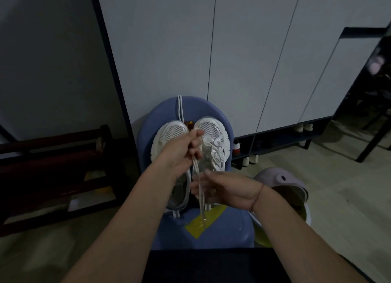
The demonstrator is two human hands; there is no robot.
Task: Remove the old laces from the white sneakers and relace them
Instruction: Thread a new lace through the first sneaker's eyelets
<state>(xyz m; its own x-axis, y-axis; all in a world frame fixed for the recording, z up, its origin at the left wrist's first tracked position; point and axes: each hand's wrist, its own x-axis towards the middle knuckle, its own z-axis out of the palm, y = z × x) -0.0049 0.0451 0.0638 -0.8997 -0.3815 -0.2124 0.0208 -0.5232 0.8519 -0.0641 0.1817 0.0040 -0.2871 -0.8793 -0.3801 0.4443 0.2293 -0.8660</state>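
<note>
White sneakers (209, 130), mesh toes and chunky ridged soles, sit side by side on a smooth blue plastic stool (165, 113). Left hand (182, 153) pinches a flat pale lace (196, 168). Right hand (224, 189) is lower down by it, can't tell if it's gripping tbh.

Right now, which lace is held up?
The lace hanging from the left hand, down past the right hand. The other lace lies flat on the stool beyond the sneakers' toes.

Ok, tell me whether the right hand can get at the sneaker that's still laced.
Probably yes. The laced sneaker lies on the stool just beyond the right hand, with nothing between them; the lace held up by the left hand only hangs past its fingertips.
</note>
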